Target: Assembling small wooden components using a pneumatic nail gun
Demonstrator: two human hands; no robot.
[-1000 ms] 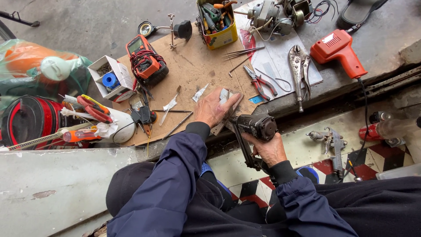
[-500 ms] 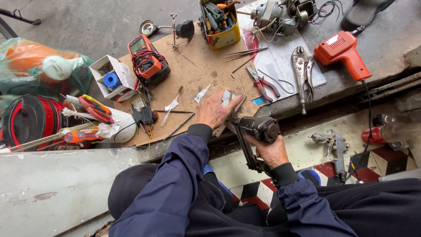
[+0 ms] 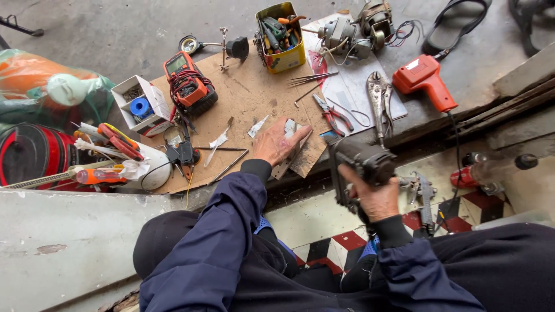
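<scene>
My left hand [image 3: 276, 143] lies flat on the brown board [image 3: 243, 98], its fingers pressing on a small flat grey metal piece [image 3: 291, 128] near the board's front edge. My right hand [image 3: 373, 196] grips a dark power tool body [image 3: 361, 162], held just off the edge of the concrete step, to the right of my left hand. Both arms wear dark blue sleeves. Small scraps of metal [image 3: 257, 126] lie on the board just left of my left hand.
On the board sit an orange multimeter [image 3: 188, 84], a yellow tin of tools [image 3: 281, 36], red-handled pliers [image 3: 332, 112] and locking pliers [image 3: 380, 104]. An orange soldering gun [image 3: 425, 81] lies right. Screwdrivers [image 3: 115, 141] and a small box [image 3: 139, 104] crowd the left.
My right hand has drawn the dark power tool to the right, away from my left hand. My left hand stays on the board over the metal piece.
</scene>
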